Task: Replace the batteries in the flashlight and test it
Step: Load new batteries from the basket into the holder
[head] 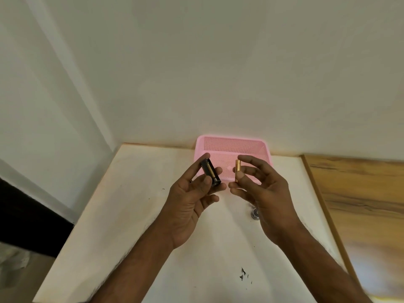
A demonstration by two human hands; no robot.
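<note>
Evidently a black battery holder (210, 172) is gripped by the left hand (192, 193) and a gold battery (237, 170) pinched by the right hand (262, 189), so loading, reassembly and testing are judged left.

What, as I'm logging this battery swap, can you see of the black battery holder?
The black battery holder is a short, dark, plastic-looking cartridge. Its open slot shows what looks like a brassy cell lying lengthwise, metal contact at the lower end. It tilts, top leaning left, in the air before the pink basket. The left hand grips it, thumb in front, fingers behind. The gold battery in the right hand is apart from it.
</note>
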